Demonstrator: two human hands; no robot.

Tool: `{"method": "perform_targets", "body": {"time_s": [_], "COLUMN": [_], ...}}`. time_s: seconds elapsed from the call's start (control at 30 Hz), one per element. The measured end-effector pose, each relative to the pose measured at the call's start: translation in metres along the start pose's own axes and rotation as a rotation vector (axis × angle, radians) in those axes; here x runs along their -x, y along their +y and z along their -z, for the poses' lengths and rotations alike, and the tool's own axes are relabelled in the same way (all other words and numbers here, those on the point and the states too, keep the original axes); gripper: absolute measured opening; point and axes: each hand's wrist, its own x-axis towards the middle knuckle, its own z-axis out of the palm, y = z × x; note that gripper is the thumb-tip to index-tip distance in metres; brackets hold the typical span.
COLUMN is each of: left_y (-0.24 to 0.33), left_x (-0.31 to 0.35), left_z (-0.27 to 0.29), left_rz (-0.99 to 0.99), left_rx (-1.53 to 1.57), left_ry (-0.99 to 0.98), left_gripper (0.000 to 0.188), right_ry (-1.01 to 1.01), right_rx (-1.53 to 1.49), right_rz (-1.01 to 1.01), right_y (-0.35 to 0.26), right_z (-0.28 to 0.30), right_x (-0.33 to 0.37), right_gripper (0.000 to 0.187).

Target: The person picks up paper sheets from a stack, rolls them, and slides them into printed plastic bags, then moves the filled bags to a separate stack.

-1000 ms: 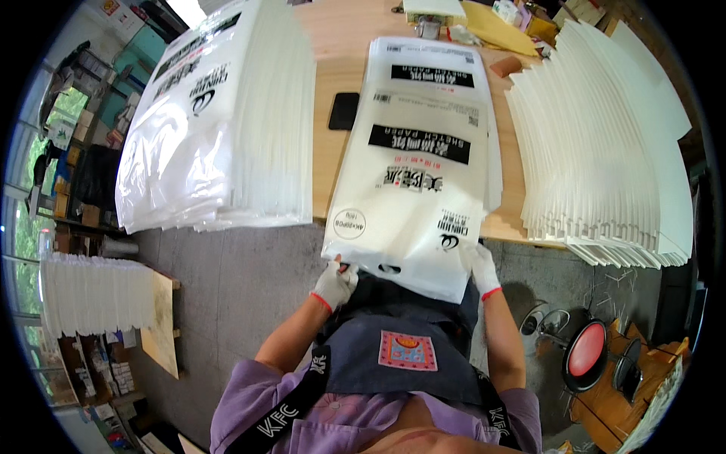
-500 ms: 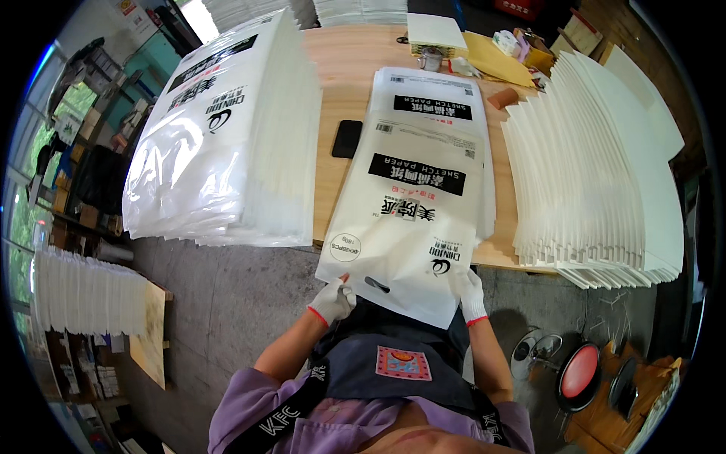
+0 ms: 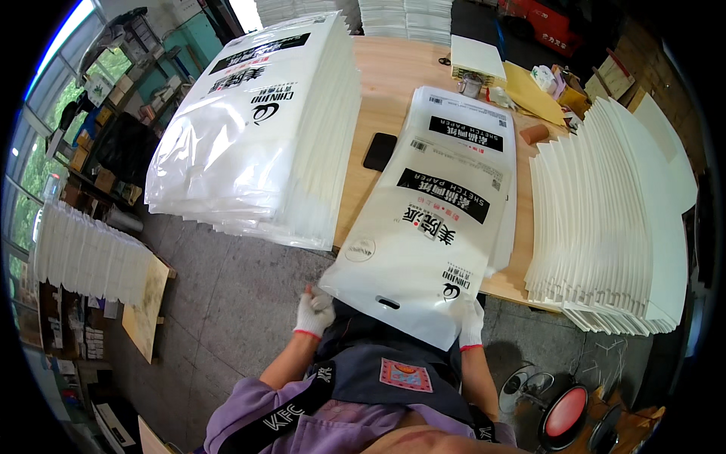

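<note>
A printed plastic bag (image 3: 431, 242) of pale paper lies slantwise on a stack of similar bags (image 3: 463, 113). Its near end, with an oval handle slot, hangs past the table edge in front of my body. My right hand (image 3: 470, 325), in a white glove with a red cuff, grips the bag's near right edge; its fingertips are partly hidden. My left hand (image 3: 314, 313), gloved the same way, is just off the near left corner, thumb raised apart from loosely curled fingers, holding nothing.
A tall pile of filled bags (image 3: 249, 129) stands on the left of the wooden table (image 3: 378, 64), a fanned paper stack (image 3: 597, 227) on the right. Between are a black phone (image 3: 380, 151) and a brown block (image 3: 534, 135). A round red-topped stool (image 3: 566, 415) stands at lower right.
My left hand has come away from the bag's corner and moved left. My right hand stays at the right edge. The whole view has shifted, with the table things now further right.
</note>
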Motion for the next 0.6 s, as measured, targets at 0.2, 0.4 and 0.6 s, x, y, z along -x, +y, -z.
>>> {"method": "perform_targets", "body": {"time_s": [0.2, 0.4, 0.6], "left_y": [0.070, 0.009, -0.137], "left_x": [-0.060, -0.073, 0.024], "left_z": [0.017, -0.072, -0.219], "left_rz": [-0.378, -0.331, -0.684], "left_rx": [-1.019, -2.371, -2.065], "left_ry": [0.210, -0.179, -0.985], "left_gripper": [0.026, 0.035, 0.032], "right_ry": [-0.001, -0.022, -0.383], "right_rx": [0.005, 0.100, -0.310], "right_rz": [-0.062, -0.102, -0.377], "right_y": [-0.002, -0.043, -0.022], "right_z": [0.011, 0.001, -0.019], "right_x": [-0.015, 0.006, 0.035], "right_gripper": [0.031, 0.034, 0.041]}}
